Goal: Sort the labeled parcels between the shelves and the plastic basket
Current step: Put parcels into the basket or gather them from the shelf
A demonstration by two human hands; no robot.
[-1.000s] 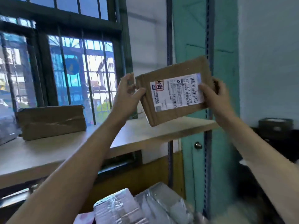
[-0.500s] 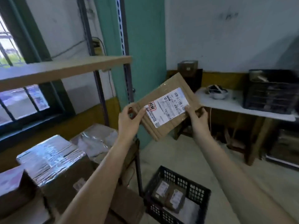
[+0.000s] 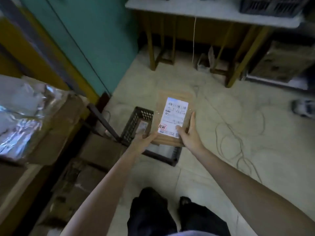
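1. A person looks down at their own two bare hands, which hold a flat brown cardboard parcel (image 3: 173,119) in the air.
2. The parcel faces up and shows a white printed label (image 3: 177,108) with barcodes and a small red stamp near its lower left corner.
3. The left hand (image 3: 147,138) grips the parcel's near left corner, with its fingers curled under the cardboard.
4. The right hand (image 3: 189,133) grips the near right corner. Its thumb (image 3: 179,129) presses on the label and its fingers lie along the parcel's right edge.
5. The parcel hovers over the right part of a black plastic basket (image 3: 136,120) and hides much of it.
6. The basket stands on the pale tiled floor (image 3: 213,167), just beside the foot of a metal shelf unit (image 3: 104,123) on the left.
7. Inside the basket, by its left wall, lies another labelled parcel (image 3: 142,127).
8. On the shelf at the left edge sit cardboard boxes wrapped in shiny tape (image 3: 25,113), with more boxes below them.
9. At the top, a white worktop (image 3: 204,12) on wooden legs carries a dark crate (image 3: 272,4) at its right end.
10. Thin cables (image 3: 230,133) trail over the floor to the right.
11. The person's legs in dark trousers (image 3: 150,215) show at the bottom edge.
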